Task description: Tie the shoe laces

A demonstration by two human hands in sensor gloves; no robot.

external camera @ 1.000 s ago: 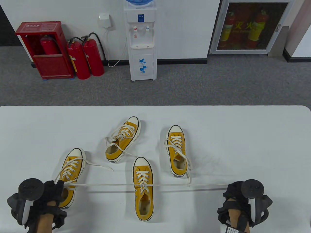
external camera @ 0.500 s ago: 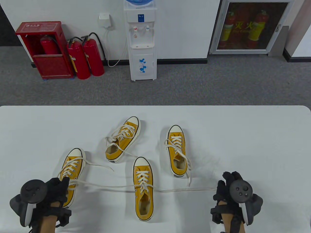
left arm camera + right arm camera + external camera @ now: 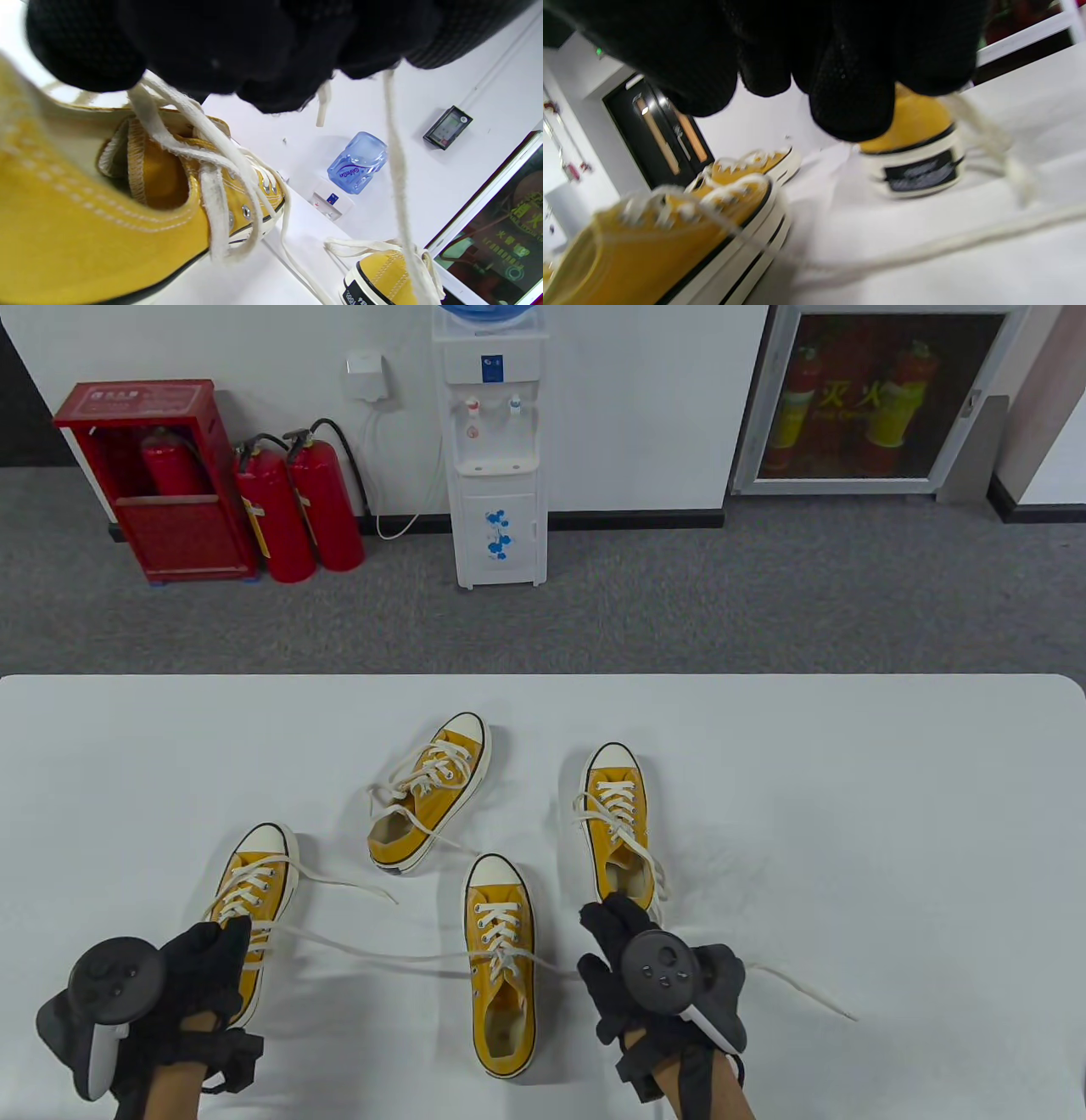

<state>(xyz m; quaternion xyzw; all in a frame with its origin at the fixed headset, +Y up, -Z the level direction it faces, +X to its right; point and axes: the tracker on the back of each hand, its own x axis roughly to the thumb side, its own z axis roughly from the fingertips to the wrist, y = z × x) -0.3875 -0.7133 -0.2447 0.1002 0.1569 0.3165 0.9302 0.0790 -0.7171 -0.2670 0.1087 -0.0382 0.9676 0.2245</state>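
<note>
While left grip pinches lace, right hovers.

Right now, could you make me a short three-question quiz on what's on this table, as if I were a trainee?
1. How many yellow shoes stand on the white table?
2. True or false: the left hand holds a lace of the middle shoe.
3. Which fits the right hand? A: it grips a shoe by the heel. B: it hovers beside the middle shoe, a loose lace end lying on the table to its right. C: it rests on the water dispenser.

Key: 1. Four. 2. True; the lace runs from that shoe to its fingers. 3. B.
</note>
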